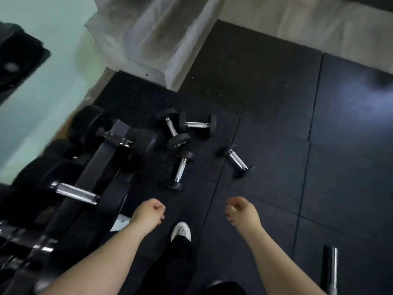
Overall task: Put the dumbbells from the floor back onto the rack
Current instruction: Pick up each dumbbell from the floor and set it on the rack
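Note:
Several small black dumbbells with chrome handles lie on the black rubber floor ahead of me. One (pixel 172 129) is marked 7.5 KG, with another (pixel 197 124) touching it on the right. A third (pixel 180 170) lies nearer me and a fourth (pixel 237 160) sits apart to the right. The black dumbbell rack (pixel 95 167) stands at the left with bigger dumbbells (pixel 74 192) on it. My left hand (pixel 148 211) and my right hand (pixel 240 210) are both closed fists holding nothing, hovering well short of the floor dumbbells.
A pale green wall (pixel 42 22) runs behind the rack. A plastic-covered block (pixel 153 37) stands at the back. My white shoe (pixel 180 231) is between my arms. A chrome bar (pixel 333 271) lies at the lower right. A white paper (pixel 120 224) lies by the rack's foot.

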The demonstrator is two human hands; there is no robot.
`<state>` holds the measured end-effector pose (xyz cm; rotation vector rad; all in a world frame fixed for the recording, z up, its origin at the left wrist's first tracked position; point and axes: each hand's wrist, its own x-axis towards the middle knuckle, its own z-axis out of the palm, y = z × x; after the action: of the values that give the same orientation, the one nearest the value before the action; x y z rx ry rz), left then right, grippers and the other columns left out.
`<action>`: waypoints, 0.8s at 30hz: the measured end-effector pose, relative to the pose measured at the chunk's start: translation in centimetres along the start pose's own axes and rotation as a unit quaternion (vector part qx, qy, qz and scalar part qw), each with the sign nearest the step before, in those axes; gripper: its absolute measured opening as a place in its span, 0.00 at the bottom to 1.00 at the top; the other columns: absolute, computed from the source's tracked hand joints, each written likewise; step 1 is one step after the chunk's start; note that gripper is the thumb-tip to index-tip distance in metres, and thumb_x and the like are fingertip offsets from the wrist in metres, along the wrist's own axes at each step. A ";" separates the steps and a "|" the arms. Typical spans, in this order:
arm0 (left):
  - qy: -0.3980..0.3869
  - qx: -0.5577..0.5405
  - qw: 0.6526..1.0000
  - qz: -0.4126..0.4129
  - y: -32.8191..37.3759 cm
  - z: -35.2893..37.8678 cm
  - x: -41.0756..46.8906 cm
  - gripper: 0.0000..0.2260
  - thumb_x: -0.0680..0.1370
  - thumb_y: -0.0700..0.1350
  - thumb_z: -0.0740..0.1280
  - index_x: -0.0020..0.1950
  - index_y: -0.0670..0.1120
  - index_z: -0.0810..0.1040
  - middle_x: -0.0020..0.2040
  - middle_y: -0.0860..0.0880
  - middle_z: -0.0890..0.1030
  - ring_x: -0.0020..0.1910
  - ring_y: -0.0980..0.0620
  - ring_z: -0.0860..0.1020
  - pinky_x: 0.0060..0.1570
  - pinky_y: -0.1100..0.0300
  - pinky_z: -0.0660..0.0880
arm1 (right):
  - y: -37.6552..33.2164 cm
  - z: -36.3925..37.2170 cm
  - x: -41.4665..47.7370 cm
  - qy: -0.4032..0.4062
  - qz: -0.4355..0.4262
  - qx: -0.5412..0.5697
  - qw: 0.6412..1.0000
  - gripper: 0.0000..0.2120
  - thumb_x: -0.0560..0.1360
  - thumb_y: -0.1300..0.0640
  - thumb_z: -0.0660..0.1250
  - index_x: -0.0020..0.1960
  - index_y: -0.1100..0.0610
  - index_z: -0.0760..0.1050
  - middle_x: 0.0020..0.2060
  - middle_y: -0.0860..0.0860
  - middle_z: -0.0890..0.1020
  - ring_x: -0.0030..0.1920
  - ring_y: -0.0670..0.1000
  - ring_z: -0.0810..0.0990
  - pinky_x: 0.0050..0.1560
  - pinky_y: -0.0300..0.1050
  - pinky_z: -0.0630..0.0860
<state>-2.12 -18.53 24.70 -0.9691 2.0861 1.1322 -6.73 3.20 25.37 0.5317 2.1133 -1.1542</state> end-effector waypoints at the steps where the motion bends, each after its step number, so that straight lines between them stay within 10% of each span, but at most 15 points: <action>1: -0.008 0.004 1.000 0.005 1.4 0.6 1.6 0.12 0.77 0.40 0.58 0.34 0.50 0.71 0.31 0.51 0.76 0.29 0.54 0.73 0.32 0.63 0.69 | 0.0 -0.8 2.0 -0.002 0.003 0.001 1.000 0.08 0.74 0.64 0.58 0.49 0.56 0.73 0.32 0.47 0.76 0.33 0.48 0.74 0.36 0.41 0.71; 7: -0.029 -0.018 0.999 0.035 6.1 8.8 15.9 0.12 0.76 0.40 0.61 0.33 0.51 0.72 0.34 0.51 0.78 0.39 0.48 0.78 0.47 0.56 0.74 | 2.2 -2.3 20.0 0.005 0.012 -0.059 0.998 0.12 0.73 0.62 0.61 0.55 0.55 0.75 0.36 0.48 0.75 0.43 0.52 0.73 0.46 0.43 0.70; 10: 0.045 0.025 0.999 -0.006 4.3 12.8 26.1 0.05 0.76 0.42 0.61 0.47 0.48 0.76 0.51 0.46 0.81 0.53 0.44 0.78 0.47 0.58 0.71 | 4.6 2.7 31.4 -0.029 -0.005 -0.068 0.997 0.10 0.73 0.61 0.61 0.52 0.57 0.76 0.37 0.50 0.76 0.43 0.52 0.73 0.47 0.47 0.71; 17: -0.027 0.198 0.976 -0.090 -6.2 14.9 45.1 0.32 0.71 0.51 0.68 0.71 0.48 0.57 0.67 0.45 0.72 0.62 0.45 0.74 0.62 0.53 0.71 | 8.2 20.4 49.4 -0.139 -0.002 -0.024 0.990 0.08 0.73 0.56 0.63 0.36 0.54 0.68 0.32 0.52 0.72 0.37 0.53 0.72 0.37 0.43 0.69; 24: -0.129 0.200 0.971 -0.026 -8.9 17.1 49.6 0.20 0.69 0.49 0.71 0.59 0.46 0.74 0.50 0.50 0.77 0.50 0.51 0.76 0.49 0.62 0.71 | 10.2 24.9 52.4 -0.263 0.086 -0.027 0.960 0.30 0.71 0.49 0.67 0.69 0.55 0.62 0.65 0.54 0.73 0.62 0.55 0.73 0.51 0.47 0.72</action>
<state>-21.16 -23.15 -24.80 -0.6416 1.9589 0.7242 -28.09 -10.68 -27.80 0.3278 1.6014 -1.0010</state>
